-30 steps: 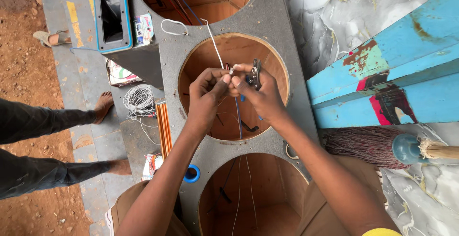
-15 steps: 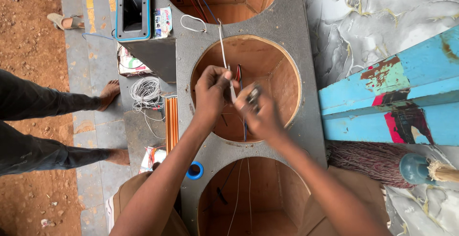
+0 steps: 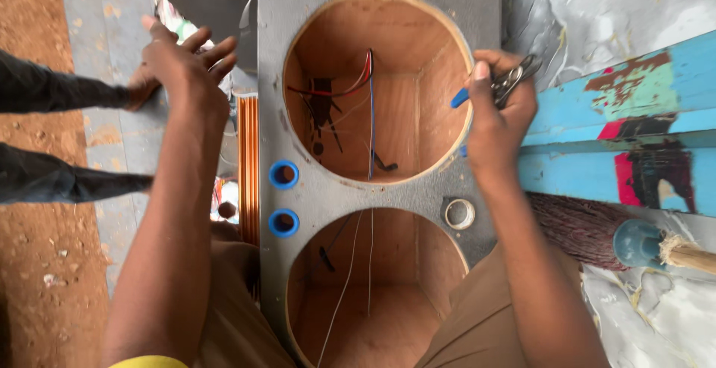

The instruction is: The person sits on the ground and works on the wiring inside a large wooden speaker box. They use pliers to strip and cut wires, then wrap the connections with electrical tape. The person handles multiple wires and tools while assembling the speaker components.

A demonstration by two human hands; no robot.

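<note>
A grey speaker box [image 3: 306, 189] with round cut-outs lies below me, its plywood inside showing. Red, blue and white wires [image 3: 367, 107] hang loose in the upper hole. My right hand [image 3: 496, 114] rests at the right rim of that hole, closed around blue-handled pliers [image 3: 507, 81]. My left hand [image 3: 186, 62] hovers left of the box with fingers spread, holding nothing.
Two blue round ports [image 3: 283, 198] sit in the box's face, and a tape roll [image 3: 459, 213] lies near its right edge. Another person's legs and foot [image 3: 67, 92] stand at left. A blue painted plank [image 3: 626, 137] and a broom [image 3: 619, 237] lie at right.
Both hands were together over the upper hole working the wires; now they have parted, the left swung out to the left and the right to the hole's rim. The wires dropped inside.
</note>
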